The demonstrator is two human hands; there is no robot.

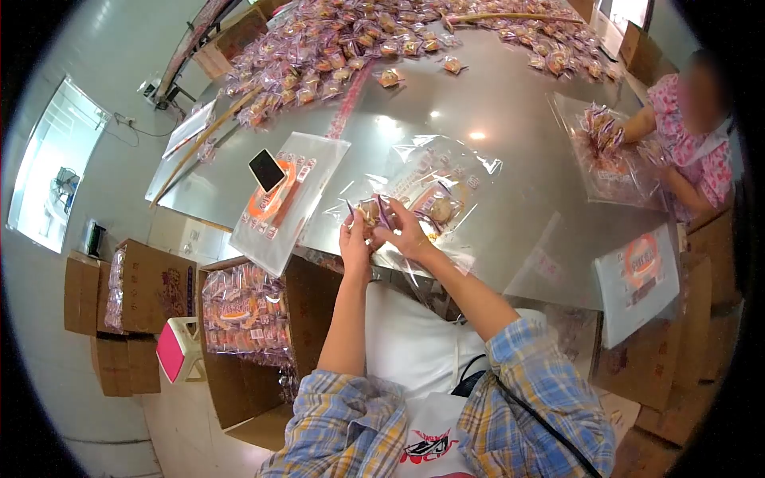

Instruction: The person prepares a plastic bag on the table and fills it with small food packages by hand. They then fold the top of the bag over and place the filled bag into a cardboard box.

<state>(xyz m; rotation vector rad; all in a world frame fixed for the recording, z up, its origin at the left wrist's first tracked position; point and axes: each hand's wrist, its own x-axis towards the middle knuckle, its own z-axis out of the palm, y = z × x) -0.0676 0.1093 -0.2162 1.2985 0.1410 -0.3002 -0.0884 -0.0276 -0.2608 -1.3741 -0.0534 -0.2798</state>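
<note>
Both my hands are at the near edge of the metal table (pixel 494 88). My left hand (pixel 355 245) is closed round small snack packets (pixel 370 213) in clear and purple wrapping. My right hand (pixel 408 235) grips the same bunch from the other side, its fingers curled against the wrappers. How many packets are between my hands I cannot tell. Just beyond my right hand a large clear plastic bag (pixel 470 163) lies on the metal, with wrapped snacks (pixel 441 205) in or under it.
A phone (pixel 268 170) rests on stacked printed bags (pixel 307 159) to the left. Heaped packets (pixel 319 56) cover the table's far side. A co-worker (pixel 693 135) handles packets at the right. An open carton (pixel 247 374) with filled bags stands at lower left, beside a stool (pixel 180 349).
</note>
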